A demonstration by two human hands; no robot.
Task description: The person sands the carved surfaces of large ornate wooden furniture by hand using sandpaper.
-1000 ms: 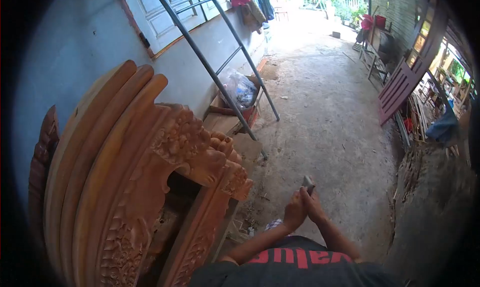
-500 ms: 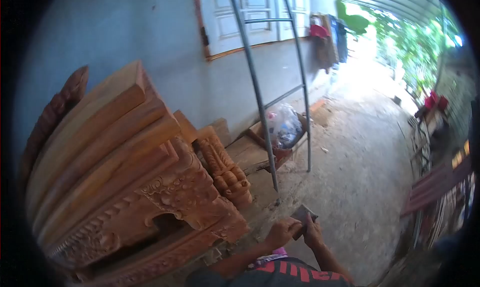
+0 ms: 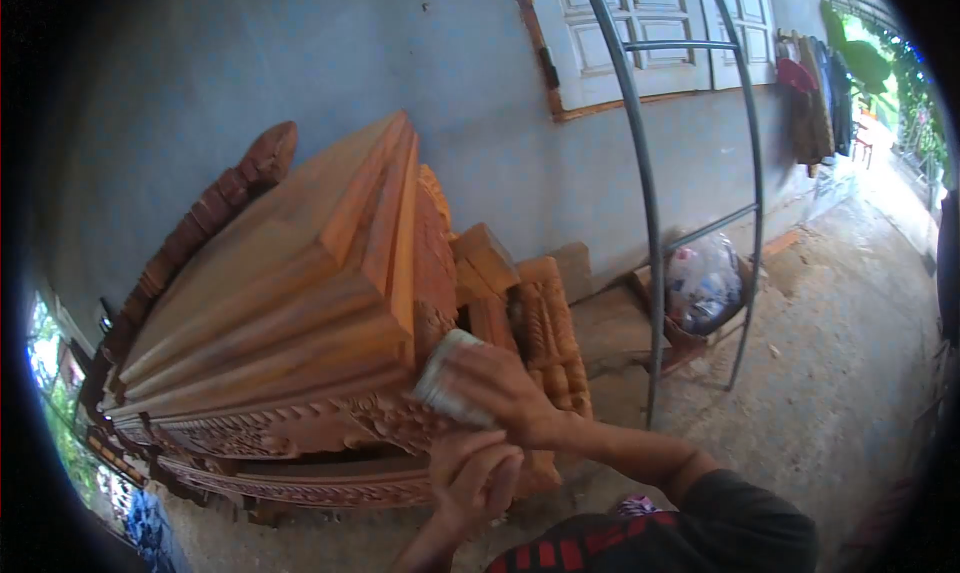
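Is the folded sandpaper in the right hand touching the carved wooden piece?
Touching. In the head view the right hand presses the sandpaper against the corner of the carved wooden piece; no gap shows between them.

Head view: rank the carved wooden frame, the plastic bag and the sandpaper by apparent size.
carved wooden frame
plastic bag
sandpaper, partly covered by the right hand; nearer than the bag, so these two are unsure

Head cam only — looks fwd & down, close-up on carved wood piece, fisheye edges.
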